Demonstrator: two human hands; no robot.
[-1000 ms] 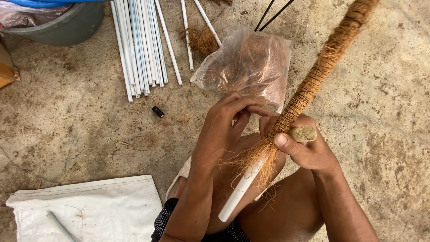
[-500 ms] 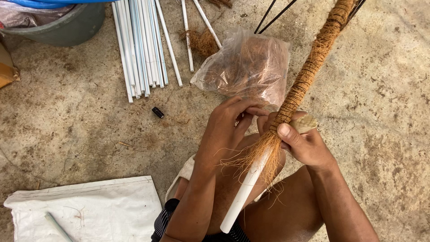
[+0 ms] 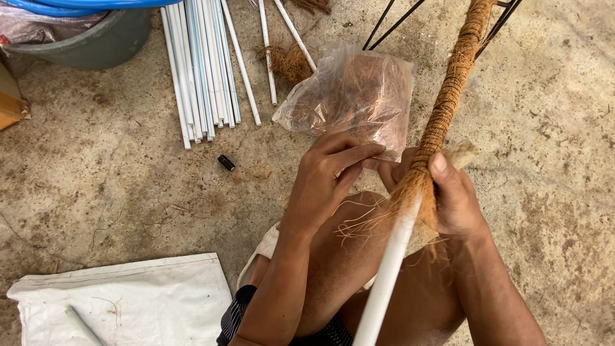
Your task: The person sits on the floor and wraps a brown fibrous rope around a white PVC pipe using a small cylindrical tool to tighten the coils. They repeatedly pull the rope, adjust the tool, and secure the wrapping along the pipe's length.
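Right hand (image 3: 456, 198) has its fingers clamped on the fibre-wrapped white pipe (image 3: 410, 211) over the knee, just below the plastic bag (image 3: 352, 96). Left hand (image 3: 327, 176) pinches loose strands (fingers together). Slack grip probably lets the wrap unravel.

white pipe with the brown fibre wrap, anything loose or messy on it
Yes: where the brown coir-wrapped white pipe meets the right hand, loose fibres splay out unbound, unlike the tight wrap above. The left hand pinches beside it.
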